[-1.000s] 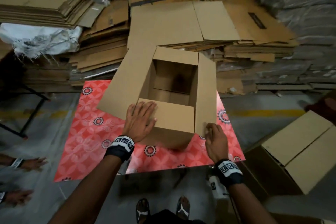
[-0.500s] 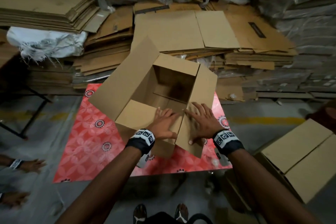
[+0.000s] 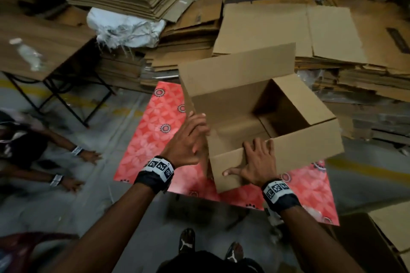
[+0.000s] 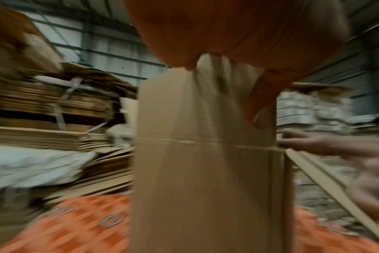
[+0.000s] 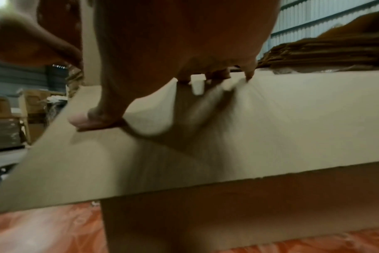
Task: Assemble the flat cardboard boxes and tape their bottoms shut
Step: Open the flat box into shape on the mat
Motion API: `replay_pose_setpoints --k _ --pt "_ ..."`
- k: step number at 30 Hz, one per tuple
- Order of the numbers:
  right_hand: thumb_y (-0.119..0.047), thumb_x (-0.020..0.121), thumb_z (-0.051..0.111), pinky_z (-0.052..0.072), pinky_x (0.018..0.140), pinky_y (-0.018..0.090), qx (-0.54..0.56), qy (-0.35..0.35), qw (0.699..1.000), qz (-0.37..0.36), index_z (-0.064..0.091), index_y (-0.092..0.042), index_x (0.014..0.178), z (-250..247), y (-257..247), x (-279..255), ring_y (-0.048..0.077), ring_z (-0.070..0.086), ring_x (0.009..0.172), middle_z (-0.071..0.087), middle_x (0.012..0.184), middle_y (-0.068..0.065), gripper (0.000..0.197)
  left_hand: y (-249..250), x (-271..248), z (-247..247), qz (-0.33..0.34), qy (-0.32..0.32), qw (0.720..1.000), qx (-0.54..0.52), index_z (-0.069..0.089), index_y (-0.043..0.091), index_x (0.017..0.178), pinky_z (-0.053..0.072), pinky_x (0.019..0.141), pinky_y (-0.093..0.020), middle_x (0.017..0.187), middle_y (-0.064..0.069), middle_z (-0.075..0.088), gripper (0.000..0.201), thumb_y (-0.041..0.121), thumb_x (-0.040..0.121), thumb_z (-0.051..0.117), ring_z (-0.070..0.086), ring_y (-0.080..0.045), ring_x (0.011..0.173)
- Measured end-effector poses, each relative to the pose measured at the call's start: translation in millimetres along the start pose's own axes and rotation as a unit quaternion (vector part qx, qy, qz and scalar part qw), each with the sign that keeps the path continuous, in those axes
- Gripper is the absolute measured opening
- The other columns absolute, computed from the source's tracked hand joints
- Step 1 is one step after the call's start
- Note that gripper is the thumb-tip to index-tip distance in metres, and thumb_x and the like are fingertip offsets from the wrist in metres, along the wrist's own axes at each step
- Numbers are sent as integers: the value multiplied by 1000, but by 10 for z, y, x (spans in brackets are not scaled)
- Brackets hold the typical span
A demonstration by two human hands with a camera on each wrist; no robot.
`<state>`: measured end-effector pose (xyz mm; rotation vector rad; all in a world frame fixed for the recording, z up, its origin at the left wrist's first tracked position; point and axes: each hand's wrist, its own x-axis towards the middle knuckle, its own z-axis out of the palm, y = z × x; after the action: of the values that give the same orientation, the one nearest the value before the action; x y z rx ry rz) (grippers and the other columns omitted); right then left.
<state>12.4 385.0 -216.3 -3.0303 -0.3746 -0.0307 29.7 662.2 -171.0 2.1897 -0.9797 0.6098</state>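
Note:
A brown cardboard box [image 3: 286, 104] stands open-side up on a red patterned mat [image 3: 159, 139], turned at an angle. Its far long flap [image 3: 235, 73] stands upright. My left hand [image 3: 190, 137] is at the box's left end and grips the short end flap [image 4: 201, 106], thumb curled on its near face [image 4: 262, 106], fingers over its top edge. My right hand [image 3: 257, 159] lies flat on the near long flap [image 3: 306, 148], thumb spread wide and fingertips at the fold line. The right wrist view shows that flap [image 5: 270, 130] sloping outward under the palm. The box's bottom is hidden.
Stacks of flat cardboard [image 3: 288, 29] and a white sack [image 3: 126, 26] fill the back. A folding table [image 3: 44, 51] with a bottle stands left. Another person's hands [image 3: 88, 155] rest on the floor at left. Another box [image 3: 392, 230] sits at lower right.
The box has swung round on the mat. My left hand went from the near flap to the left end flap. My right hand now lies on the near long flap.

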Motion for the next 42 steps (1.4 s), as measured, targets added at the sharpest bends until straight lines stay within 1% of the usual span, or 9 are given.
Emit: replay_pose_setpoints --k 4,8,11,17,20,26,31,36,42 --pt "-113 48 30 20 116 66 -22 13 999 32 60 -17 118 5 -235 133 35 50 113 52 116 13 122 -252 -438 -235 -78 81 992 62 60 0 107 41 107 -60 119 -19 55 47 5 64 78 53 -41 125" --pt "-113 50 25 24 113 64 -29 26 997 68 58 -16 114 3 -432 245 34 50 109 51 112 14 120 -437 -866 -266 -196 -51 961 189 62 10 116 17 122 -61 123 -8 56 60 30 62 74 54 -31 125" --pt "-114 50 24 22 112 64 -38 34 994 98 58 -16 115 36 -613 328 35 50 111 52 114 16 122 -475 -954 -74 -283 -162 928 181 47 17 144 13 123 -60 149 -6 47 79 63 79 52 39 -26 144" --pt "-112 53 23 16 113 66 -37 31 988 145 54 -20 119 68 -865 429 34 47 118 52 120 13 118 -495 -471 413 -441 -153 884 8 5 22 162 9 126 -53 169 -20 10 96 82 89 27 5 -37 156" --pt "-104 69 27 18 114 60 -2 40 991 126 53 -24 123 60 -770 429 31 48 116 52 118 8 100 -595 -350 499 -437 -173 883 -1 -4 17 162 9 126 -53 169 -22 5 92 69 98 37 3 -41 156" --pt "-60 91 55 39 111 49 108 81 989 52 48 -18 144 99 -168 348 31 47 126 51 135 8 68 -736 -111 446 -427 -189 880 86 5 18 163 11 120 -65 164 -33 8 87 62 100 44 8 -52 151" --pt "-58 101 40 28 117 50 79 84 982 147 51 -21 145 0 399 285 33 35 144 50 146 10 59 -354 314 585 -252 -248 894 277 24 16 161 4 119 -72 167 -24 15 94 27 82 73 3 -48 154" --pt "-60 99 18 17 122 57 25 68 980 183 51 -20 147 -155 868 172 30 25 152 47 154 7 71 104 781 1158 -203 -269 930 146 40 21 151 8 123 -60 159 -11 34 60 23 92 52 12 -37 155" --pt "-43 97 37 8 123 63 -31 92 980 174 43 -20 153 -402 1356 -26 31 18 155 43 159 -3 61 425 1215 1880 -188 -318 924 98 45 25 145 16 119 -59 144 -6 48 48 47 103 35 33 -32 144"
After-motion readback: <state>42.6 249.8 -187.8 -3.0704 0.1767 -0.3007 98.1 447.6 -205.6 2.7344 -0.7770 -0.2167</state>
